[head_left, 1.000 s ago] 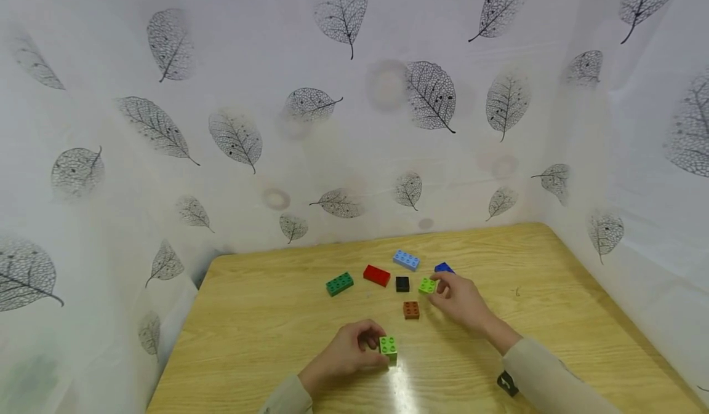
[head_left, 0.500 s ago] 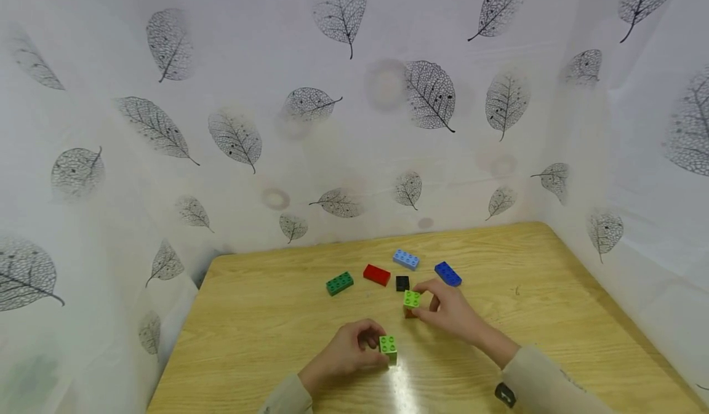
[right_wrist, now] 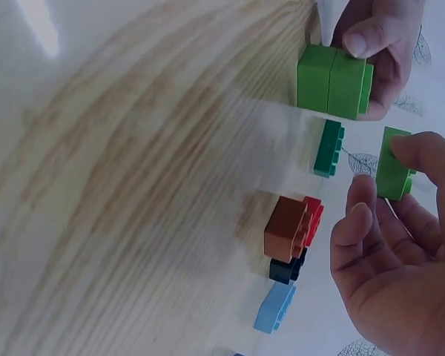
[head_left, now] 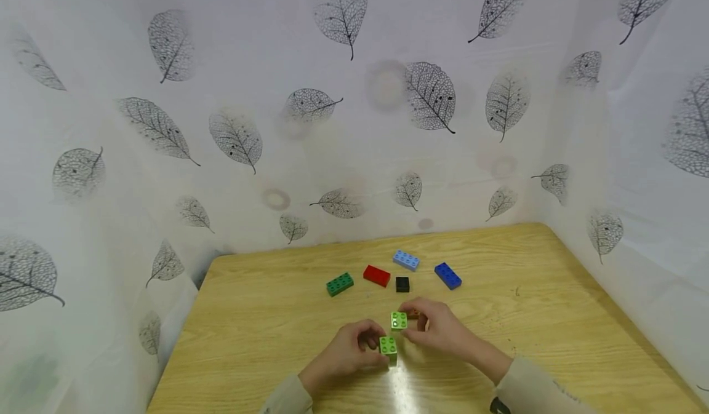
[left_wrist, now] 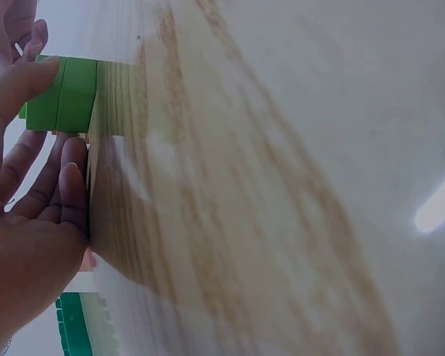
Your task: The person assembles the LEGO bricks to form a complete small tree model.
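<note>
Thumb and fingers of the left hand point(head_left: 351, 349) stand apart by just the width of a lime stack point(right_wrist: 332, 81), and I see them gripping its two bricks upright on the wooden table point(head_left: 266, 303). From my distant seat, I have the right hand point(head_left: 440, 328) pinching a single lime brick point(head_left: 399, 321) between thumb and fingertips, parted only by that brick, studs up, lifted off the wood near the stack. A brown brick point(right_wrist: 285, 228) sits below the right fingers, half hidden by them in the head view. Past those fingertips I count black point(head_left: 402, 285), red point(head_left: 376, 275), dark green point(head_left: 340, 284), light blue point(head_left: 407, 259) and blue point(head_left: 448, 275) bricks, all untouched.
</note>
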Demonstrator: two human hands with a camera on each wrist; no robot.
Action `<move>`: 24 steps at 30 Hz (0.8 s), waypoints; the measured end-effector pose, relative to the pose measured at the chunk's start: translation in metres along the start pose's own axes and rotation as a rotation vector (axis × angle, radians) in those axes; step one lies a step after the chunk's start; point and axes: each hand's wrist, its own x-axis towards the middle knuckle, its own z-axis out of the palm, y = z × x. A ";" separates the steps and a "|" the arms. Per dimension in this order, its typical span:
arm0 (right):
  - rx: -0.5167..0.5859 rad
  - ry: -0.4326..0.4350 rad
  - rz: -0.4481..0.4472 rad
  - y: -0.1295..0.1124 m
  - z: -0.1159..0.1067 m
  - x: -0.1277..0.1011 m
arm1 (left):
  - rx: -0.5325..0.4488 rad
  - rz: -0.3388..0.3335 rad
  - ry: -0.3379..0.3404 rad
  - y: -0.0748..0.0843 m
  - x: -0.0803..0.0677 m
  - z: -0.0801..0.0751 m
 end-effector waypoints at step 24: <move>0.093 -0.124 -0.010 -0.006 0.021 -0.004 | -0.002 0.031 0.000 0.002 0.000 -0.001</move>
